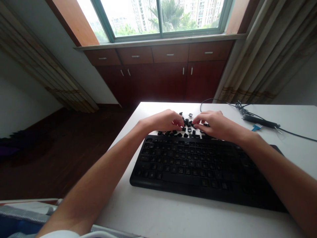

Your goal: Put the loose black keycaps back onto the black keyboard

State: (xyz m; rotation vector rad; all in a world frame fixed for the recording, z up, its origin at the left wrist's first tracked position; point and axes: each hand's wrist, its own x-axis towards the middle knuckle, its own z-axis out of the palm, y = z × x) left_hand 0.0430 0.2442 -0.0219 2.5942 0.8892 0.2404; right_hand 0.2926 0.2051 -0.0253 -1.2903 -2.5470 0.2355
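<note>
A black keyboard (pixel 178 162) lies at a slant on the white table, many of its key positions without caps. Behind its far edge is a loose heap of small black keycaps (pixel 189 130). My left hand (pixel 170 120) reaches into the heap from the left, fingers curled and thumb bent in, with a keycap (pixel 184 129) at the fingertips. From the right, my right hand (pixel 211 124) bends its thumb and fingers together over the heap's other side. What its fingertips hold, if anything, is too small to make out. My right forearm covers part of the keyboard's right side.
On the white table (pixel 299 122), to the right, lie a coiled black cable (pixel 240 106), a dark stick-shaped tool (pixel 260 121) and a small blue brush (pixel 257 127). Red-brown cabinets (pixel 158 79) stand beneath the window. A curtain (pixel 262 56) hangs at the right.
</note>
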